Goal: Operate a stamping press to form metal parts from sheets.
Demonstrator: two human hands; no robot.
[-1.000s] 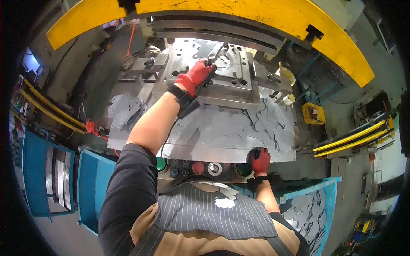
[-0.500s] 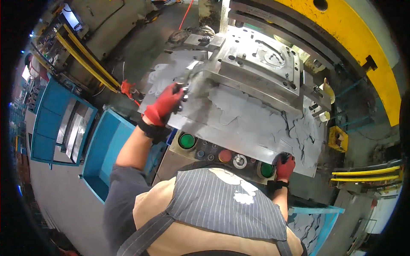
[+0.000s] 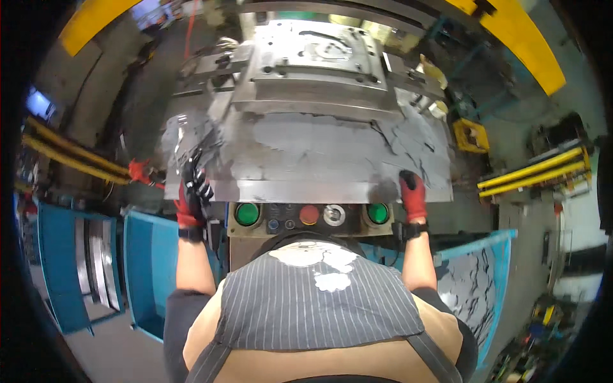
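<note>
My left hand (image 3: 190,189), in a red and black glove, is at the front left corner of the grey press table (image 3: 300,190). Its fingers are closed on a thin, shiny sheet-metal piece (image 3: 186,137) that sticks up over that corner. My right hand (image 3: 413,193), also in a red glove, lies flat on the table's front right edge, on flat grey metal blanks (image 3: 408,143), and holds nothing. Behind the table stands the steel die block (image 3: 313,64).
Below the table edge is a control panel with two green buttons (image 3: 246,214) (image 3: 378,212) and a red button (image 3: 310,214). Blue bins (image 3: 145,268) stand at my left. A blue bin of metal pieces (image 3: 476,281) is at my right. Yellow guard rails (image 3: 530,172) flank the press.
My left hand has pulled back from the die to the table's left front corner, bringing the sheet-metal piece with it. My right hand has stayed at the table's front right edge.
</note>
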